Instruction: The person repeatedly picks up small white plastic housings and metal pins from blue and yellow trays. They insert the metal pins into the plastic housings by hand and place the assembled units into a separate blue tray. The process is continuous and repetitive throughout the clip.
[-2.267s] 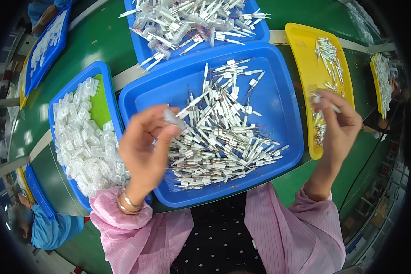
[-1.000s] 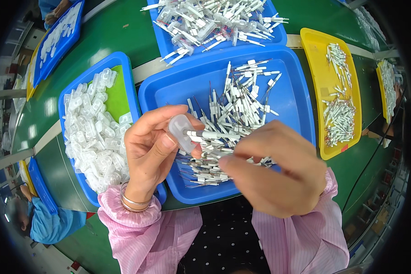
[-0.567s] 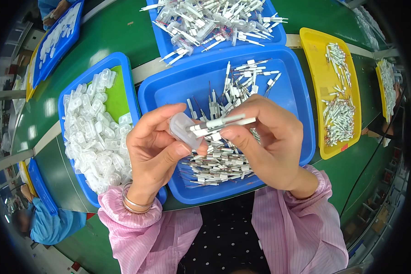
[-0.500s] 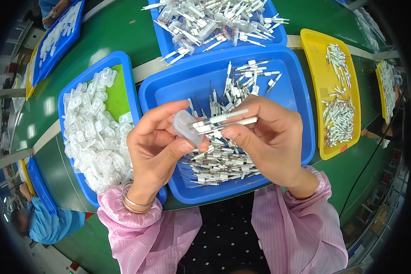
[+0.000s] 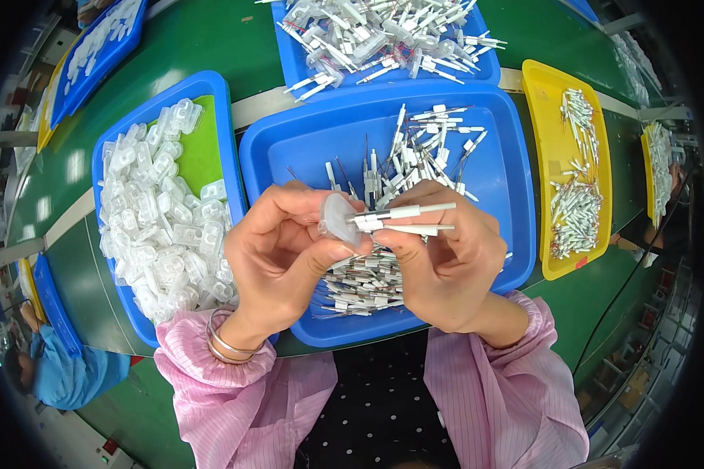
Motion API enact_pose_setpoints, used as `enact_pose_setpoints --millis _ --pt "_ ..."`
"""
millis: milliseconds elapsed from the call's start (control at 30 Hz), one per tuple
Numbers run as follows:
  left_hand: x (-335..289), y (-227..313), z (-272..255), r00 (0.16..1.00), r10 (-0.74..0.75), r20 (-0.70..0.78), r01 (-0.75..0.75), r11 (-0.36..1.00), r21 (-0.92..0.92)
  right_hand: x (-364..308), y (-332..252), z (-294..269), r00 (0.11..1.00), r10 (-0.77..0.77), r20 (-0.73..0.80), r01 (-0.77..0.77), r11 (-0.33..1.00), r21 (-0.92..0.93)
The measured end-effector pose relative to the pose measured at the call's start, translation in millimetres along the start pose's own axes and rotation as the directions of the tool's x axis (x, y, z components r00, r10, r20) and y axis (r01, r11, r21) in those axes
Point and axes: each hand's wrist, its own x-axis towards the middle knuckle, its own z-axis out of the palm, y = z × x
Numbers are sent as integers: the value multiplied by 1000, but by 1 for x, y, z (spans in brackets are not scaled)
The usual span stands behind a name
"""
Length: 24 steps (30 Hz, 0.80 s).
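Between the thumb and fingers of my left hand (image 5: 278,250) is a translucent plastic cap (image 5: 339,218), held by its rim. My right hand (image 5: 446,258) pinches a pair of white rod-like parts with dark and silvery bands (image 5: 399,213). Their inner ends meet the cap's face at its middle; how deep they reach into it I cannot tell. Both hands are above the near part of a blue tray (image 5: 270,156), where many similar white rods with thin wires (image 5: 368,281) lie in a heap.
A blue tray at left (image 5: 219,102) holds a pile of clear plastic caps (image 5: 160,211) and a green sheet (image 5: 203,156). Farther off, a blue tray (image 5: 289,66) carries assembled pieces. White rods lie in a yellow tray (image 5: 540,156) at right. A person in blue (image 5: 78,371) sits far left.
Both hands, with the cap and rods, have shifted slightly; the left moved right and the cap now faces the rods more squarely. The rods point more level to the right.
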Motion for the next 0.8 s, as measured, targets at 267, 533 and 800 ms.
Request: enact_pose_setpoints --millis 267,533,800 --pt "5 4 -9 987 -102 121 114 988 -101 1 -3 -3 985 154 79 -164 976 146" --pt "35 25 -87 891 453 40 187 -445 876 56 -18 -56 936 336 104 -316 933 -172" --pt "29 28 -107 882 347 -320 457 -458 762 213 27 -41 995 -44 91 101 492 -865"
